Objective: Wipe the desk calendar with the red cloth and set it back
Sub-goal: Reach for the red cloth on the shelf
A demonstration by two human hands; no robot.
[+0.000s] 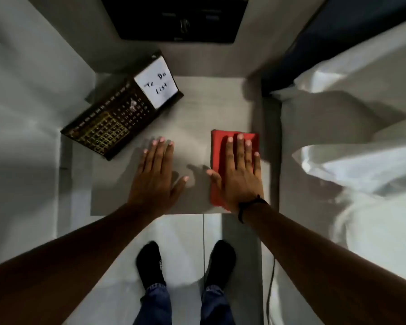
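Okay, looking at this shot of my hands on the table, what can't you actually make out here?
- Desk calendar, head view: the small date numbers are blurred and dim, unreadable.
- Red cloth: its middle is hidden under the right hand.
- Table under the flat left hand: covered by the palm.
- Dark object at the top: cut off by the frame edge, unidentifiable.

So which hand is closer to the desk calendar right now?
Left. The left hand lies flat on the table, fingertips just short of the desk calendar. The right hand rests flat on the red cloth, farther to the right.
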